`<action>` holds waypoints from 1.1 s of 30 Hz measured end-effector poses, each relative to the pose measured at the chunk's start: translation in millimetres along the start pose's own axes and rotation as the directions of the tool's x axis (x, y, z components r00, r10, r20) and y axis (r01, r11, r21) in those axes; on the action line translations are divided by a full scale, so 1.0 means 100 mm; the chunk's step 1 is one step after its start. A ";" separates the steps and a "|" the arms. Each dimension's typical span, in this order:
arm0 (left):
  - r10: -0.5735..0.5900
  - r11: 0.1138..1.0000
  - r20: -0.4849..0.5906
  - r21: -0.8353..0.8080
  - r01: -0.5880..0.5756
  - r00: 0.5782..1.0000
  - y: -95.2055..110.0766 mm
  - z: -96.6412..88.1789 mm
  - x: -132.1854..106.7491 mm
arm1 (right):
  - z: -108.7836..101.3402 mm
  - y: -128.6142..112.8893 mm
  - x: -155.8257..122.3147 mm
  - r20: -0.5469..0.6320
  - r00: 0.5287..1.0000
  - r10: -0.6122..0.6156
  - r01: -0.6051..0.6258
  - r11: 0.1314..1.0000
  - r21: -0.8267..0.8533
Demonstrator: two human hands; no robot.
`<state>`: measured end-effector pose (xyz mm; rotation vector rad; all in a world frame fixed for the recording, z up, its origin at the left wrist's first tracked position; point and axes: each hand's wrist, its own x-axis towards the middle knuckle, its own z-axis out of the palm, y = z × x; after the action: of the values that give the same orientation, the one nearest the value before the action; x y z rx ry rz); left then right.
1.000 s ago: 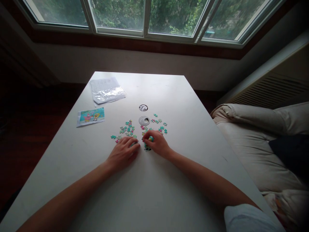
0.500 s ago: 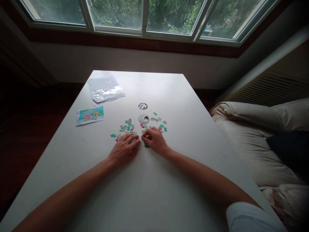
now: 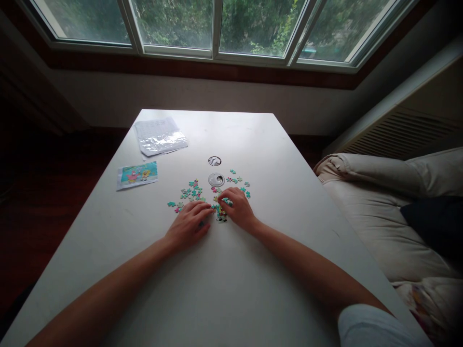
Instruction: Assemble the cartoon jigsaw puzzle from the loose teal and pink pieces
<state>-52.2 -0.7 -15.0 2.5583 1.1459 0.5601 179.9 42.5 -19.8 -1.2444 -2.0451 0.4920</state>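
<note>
My left hand [image 3: 188,224] rests on the table with fingers stretched toward a small partly joined patch of jigsaw puzzle [image 3: 221,217], which shows a yellow cartoon figure. Its fingertips touch or nearly touch the patch's left edge; the thumb stands apart from them. Over the patch's upper right side, my right hand [image 3: 238,208] is curled, thumb and forefinger tips together; anything between them is too small to make out. Loose teal, green and pink puzzle pieces [image 3: 192,192] lie beyond my left hand. More puzzle pieces [image 3: 235,180] lie beyond my right hand, which partly hides some.
Two round fittings are set in the white table [image 3: 224,289]: a grey disc [image 3: 216,180] and a ringed hole [image 3: 214,161]. A cartoon picture card [image 3: 137,175] lies at the left, below a clear plastic bag with paper [image 3: 161,137]. A pale sofa [image 3: 356,212] stands at the right.
My right hand has drawn back slightly to the right, uncovering more of the joined puzzle patch. My left hand stays almost in place. The whole view has shifted slightly.
</note>
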 end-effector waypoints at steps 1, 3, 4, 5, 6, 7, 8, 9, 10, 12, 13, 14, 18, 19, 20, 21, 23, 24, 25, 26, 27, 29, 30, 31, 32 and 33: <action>0.001 1.000 0.005 0.016 -0.001 1.000 0.01 0.00 -0.01 | -0.04 0.03 0.00 0.017 1.000 0.003 -0.003 1.000 0.000; 0.007 0.999 0.009 0.051 -0.007 1.000 0.04 -0.01 -0.03 | -0.11 0.08 0.01 0.047 0.999 -0.015 0.016 1.000 -0.024; 0.015 0.997 0.014 0.070 -0.016 1.000 0.05 -0.02 -0.04 | -0.15 0.09 0.00 0.062 0.998 -0.026 0.029 0.999 -0.040; 0.028 0.996 0.024 0.087 -0.030 0.999 0.05 -0.03 -0.04 | -0.18 0.10 0.00 0.075 0.996 -0.038 0.043 0.997 -0.056; 0.042 0.994 0.039 0.104 -0.046 0.998 0.05 -0.03 -0.05 | -0.20 0.11 0.00 0.093 0.994 -0.058 0.065 0.995 -0.074; 0.052 0.991 0.058 0.119 -0.059 0.997 0.05 -0.04 -0.05 | -0.22 0.11 0.00 0.120 0.989 -0.081 0.092 0.991 -0.097; 0.059 0.989 0.077 0.132 -0.069 0.995 0.05 -0.05 -0.05 | -0.24 0.10 -0.01 0.149 0.983 -0.105 0.123 0.985 -0.121; 0.062 0.987 0.093 0.145 -0.075 0.994 0.05 -0.06 -0.05 | -0.25 0.09 -0.01 0.180 0.975 -0.128 0.155 0.977 -0.145; 0.061 0.985 0.105 0.155 -0.077 0.993 0.05 -0.06 -0.04 | -0.26 0.07 -0.02 0.210 0.967 -0.146 0.183 0.969 -0.168; 0.060 0.982 0.119 0.173 -0.080 0.991 0.06 -0.07 -0.04 | -0.27 0.05 -0.03 0.254 0.954 -0.162 0.216 0.955 -0.202; 0.061 0.980 0.124 0.179 -0.082 0.990 0.06 -0.07 -0.04 | -0.27 0.04 -0.03 0.268 0.950 -0.162 0.222 0.952 -0.212; 0.062 0.979 0.127 0.184 -0.085 0.990 0.06 -0.06 -0.04 | -0.26 0.03 -0.03 0.279 0.947 -0.159 0.224 0.950 -0.217; 0.056 0.978 0.132 0.194 -0.082 0.990 0.08 -0.05 -0.03 | -0.25 0.03 -0.04 0.293 0.945 -0.145 0.213 0.953 -0.215; 0.056 0.977 0.132 0.195 -0.082 0.990 0.08 -0.04 -0.03 | -0.25 0.04 -0.04 0.292 0.945 -0.144 0.211 0.954 -0.212; 0.056 0.977 0.131 0.195 -0.081 0.990 0.08 -0.03 -0.02 | -0.25 0.03 -0.04 0.293 0.945 -0.144 0.210 0.955 -0.209; 0.057 0.978 0.129 0.194 -0.081 0.990 0.08 -0.03 -0.02 | -0.25 0.03 -0.04 0.293 0.945 -0.145 0.211 0.955 -0.207; 0.057 0.978 0.126 0.191 -0.080 0.990 0.08 -0.02 -0.02 | -0.25 0.03 -0.04 0.297 0.944 -0.145 0.211 0.956 -0.202; 0.057 0.979 0.127 0.189 -0.081 0.990 0.08 -0.02 -0.02 | -0.25 0.03 -0.04 0.296 0.944 -0.145 0.210 0.957 -0.199; 0.059 0.979 0.127 0.188 -0.082 0.990 0.08 -0.02 -0.02 | -0.25 0.03 -0.04 0.295 0.944 -0.145 0.209 0.958 -0.195; 0.059 0.979 0.129 0.186 -0.083 0.990 0.07 -0.02 -0.02 | -0.25 0.03 -0.04 0.293 0.945 -0.146 0.207 0.960 -0.191; 0.061 0.979 0.131 0.186 -0.085 0.990 0.06 -0.02 -0.02 | -0.25 0.04 -0.04 0.292 0.945 -0.147 0.206 0.961 -0.185; 0.064 0.979 0.132 0.185 -0.088 0.989 0.05 -0.02 -0.02 | -0.25 0.04 -0.04 0.293 0.945 -0.149 0.206 0.963 -0.175; 0.065 0.979 0.132 0.185 -0.089 0.989 0.05 -0.02 -0.02 | -0.25 0.04 -0.04 0.293 0.944 -0.149 0.206 0.963 -0.172; 0.064 0.979 0.132 0.184 -0.088 0.989 0.04 -0.02 -0.01 | -0.25 0.05 -0.03 0.294 0.944 -0.150 0.206 0.963 -0.171; 0.064 0.979 0.131 0.183 -0.087 0.989 0.04 -0.02 -0.01 | -0.24 0.05 -0.03 0.294 0.944 -0.150 0.207 0.963 -0.172; 0.062 0.979 0.131 0.183 -0.085 0.990 0.04 -0.02 -0.01 | -0.24 0.05 -0.03 0.296 0.943 -0.151 0.209 0.962 -0.175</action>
<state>-50.8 -3.9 -11.2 2.7613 1.1136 0.3155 201.5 41.2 -7.4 -1.1381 -2.4773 0.3963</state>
